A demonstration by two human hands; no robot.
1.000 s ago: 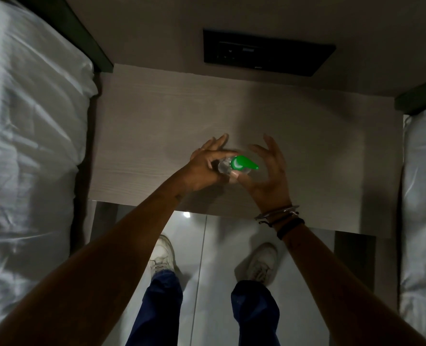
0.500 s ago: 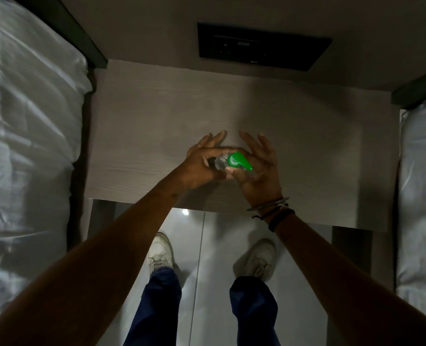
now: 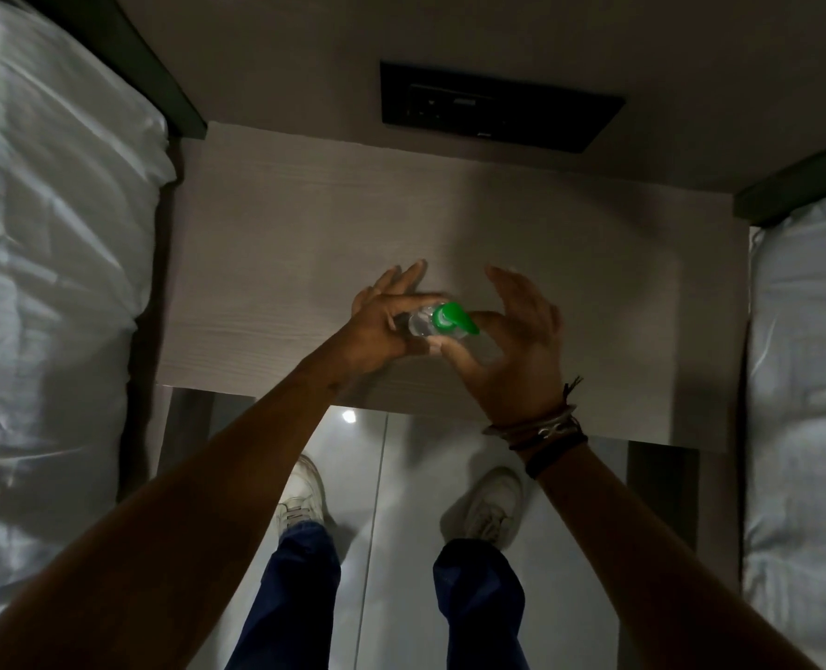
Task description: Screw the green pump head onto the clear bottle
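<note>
Above the pale wood-grain worktop (image 3: 266,263), the left hand (image 3: 377,326) grips the small clear plastic bottle (image 3: 419,325) to keep it from turning, while the right hand (image 3: 512,345), fingers spread, pinches the glossy green pump head (image 3: 454,317) on the bottle's neck, probably to twist it.
</note>
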